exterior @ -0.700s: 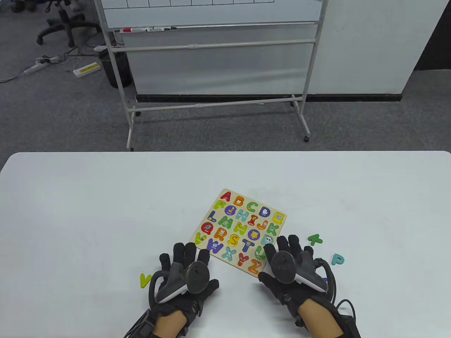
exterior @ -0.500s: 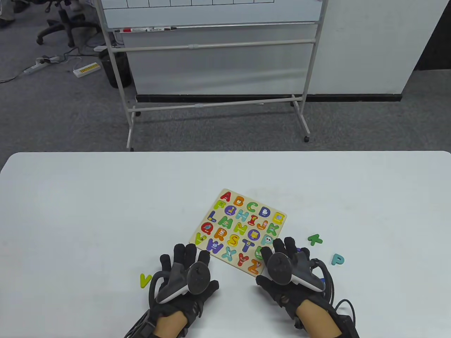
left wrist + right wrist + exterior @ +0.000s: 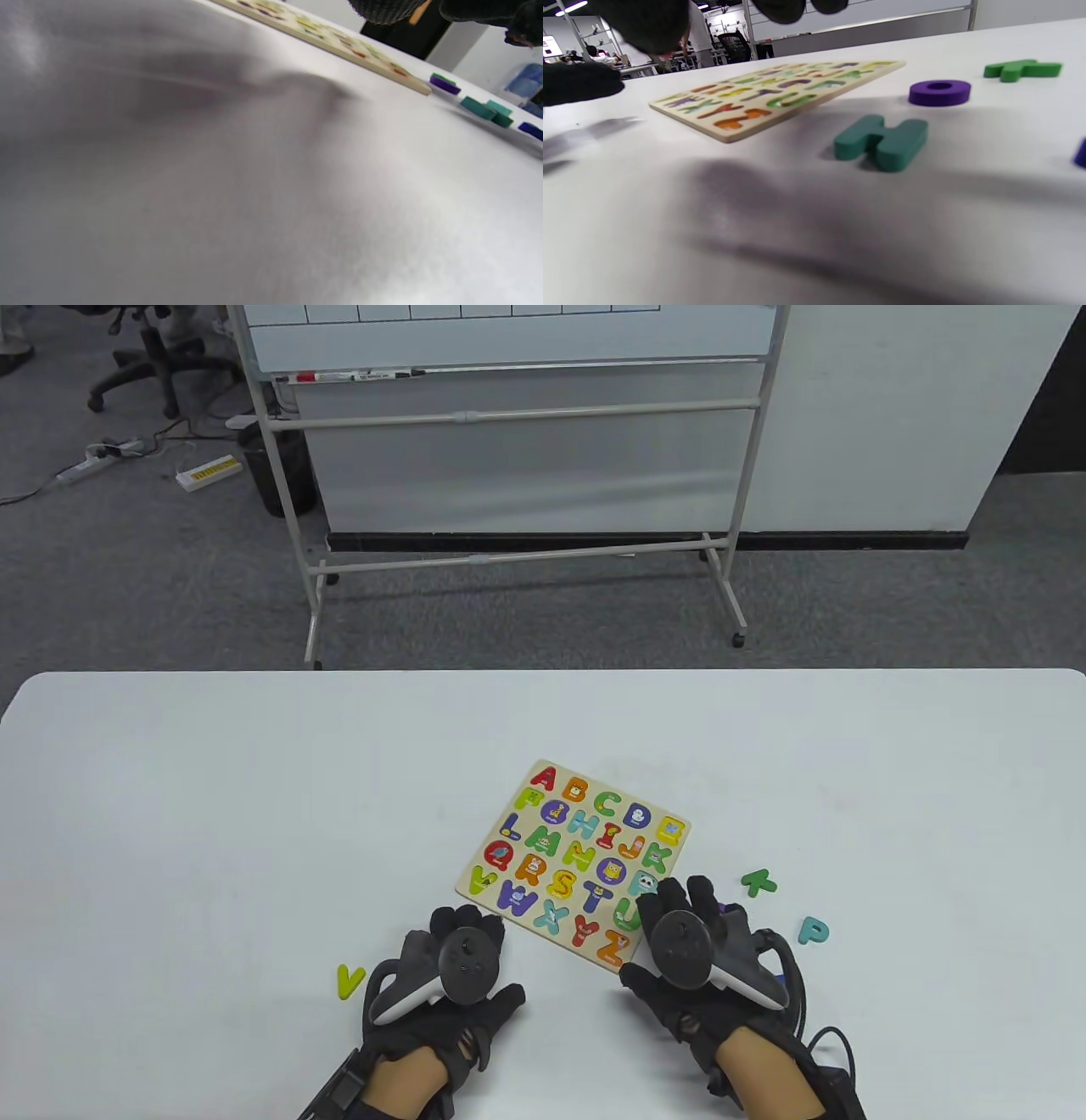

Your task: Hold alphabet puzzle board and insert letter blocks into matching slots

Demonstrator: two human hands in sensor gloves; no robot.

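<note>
The wooden alphabet puzzle board (image 3: pixel 585 780) lies flat on the white table, most slots filled with coloured letters. It also shows in the right wrist view (image 3: pixel 725 131) and in the left wrist view (image 3: pixel 339 46). My left hand (image 3: pixel 465 918) is just short of the board's near edge, its fingers drawn in, holding nothing. My right hand (image 3: pixel 674 895) hovers over the board's near right corner with its fingers spread, holding nothing. Loose letters lie on the table: a teal H (image 3: pixel 882 142) and a purple O (image 3: pixel 939 92) under my right hand.
A green K (image 3: pixel 758 883) and a teal P (image 3: pixel 813 931) lie to the right of the board. A yellow-green V (image 3: pixel 348 981) lies left of my left hand. A blue piece (image 3: pixel 1081 153) sits at the right wrist view's edge. A whiteboard stand (image 3: pixel 509 415) stands beyond the table.
My left hand's fingers have pulled back from the board's near edge toward me. My right hand has stayed almost in place over the board's near right corner.
</note>
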